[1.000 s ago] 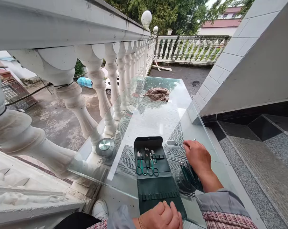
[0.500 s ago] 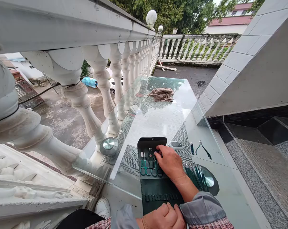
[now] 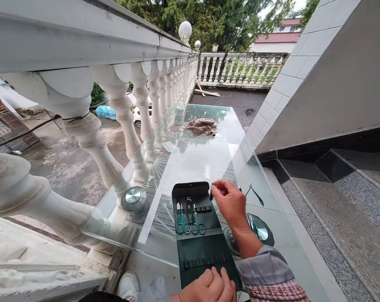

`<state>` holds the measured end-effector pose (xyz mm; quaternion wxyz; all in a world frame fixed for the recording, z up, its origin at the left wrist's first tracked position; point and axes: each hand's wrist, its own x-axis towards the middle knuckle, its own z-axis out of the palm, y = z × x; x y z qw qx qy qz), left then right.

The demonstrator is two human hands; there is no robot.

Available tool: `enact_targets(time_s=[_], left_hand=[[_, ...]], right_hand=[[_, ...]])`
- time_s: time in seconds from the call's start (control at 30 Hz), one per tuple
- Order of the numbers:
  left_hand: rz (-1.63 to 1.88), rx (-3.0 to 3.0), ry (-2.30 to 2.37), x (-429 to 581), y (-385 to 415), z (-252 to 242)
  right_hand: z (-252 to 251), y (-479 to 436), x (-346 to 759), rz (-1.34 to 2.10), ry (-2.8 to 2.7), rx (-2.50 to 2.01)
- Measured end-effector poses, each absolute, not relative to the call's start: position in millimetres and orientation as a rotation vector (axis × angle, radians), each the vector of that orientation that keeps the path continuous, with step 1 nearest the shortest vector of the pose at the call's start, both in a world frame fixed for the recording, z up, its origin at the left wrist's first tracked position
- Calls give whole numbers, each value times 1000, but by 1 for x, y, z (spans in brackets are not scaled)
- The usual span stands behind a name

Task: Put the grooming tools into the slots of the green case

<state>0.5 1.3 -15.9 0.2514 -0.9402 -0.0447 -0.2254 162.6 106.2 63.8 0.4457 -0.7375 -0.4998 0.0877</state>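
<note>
A dark green manicure case (image 3: 200, 247) lies unfolded on the glass table. Its upper part holds scissors (image 3: 198, 222) with green handles, nail clippers (image 3: 189, 205) and other slim tools in loops; the loops at upper right are bare. My left hand (image 3: 208, 287) rests with curled fingers at the case's lower edge. Beside the top right corner, my right hand (image 3: 230, 205) is closed in a pinch on a small dark tool (image 3: 211, 193), mostly hidden by the fingers. Cuticle nippers (image 3: 255, 193) lie on the glass beyond that hand.
The glass table (image 3: 205, 155) has round metal-capped supports, one (image 3: 134, 199) at left. A crumpled brown cloth (image 3: 202, 126) lies toward the far end. A white balustrade (image 3: 114, 96) runs along the left, stone steps (image 3: 328, 201) on the right.
My right hand has lifted from the case's upper loops and moved off its right edge with a small dark tool. My left hand stays at the lower edge. The view has shifted right.
</note>
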Motion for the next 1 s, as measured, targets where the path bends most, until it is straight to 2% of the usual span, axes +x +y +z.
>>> enact_targets(time_s=[0.23, 0.53, 0.7, 1.0], left_hand=[[-773, -2517, -133, 3, 5, -12], [-641, -2512, -102, 3, 4, -13], [-742, -2525, -153, 4, 4, -6], [-582, -2537, -105, 2, 3, -11]], right_hand=[[54, 105, 229, 155, -1254, -2246], [38, 111, 234, 121, -1299, -2249], [42, 104, 252, 98, -1263, -2251], [34, 92, 244, 118, -1603, -2232]])
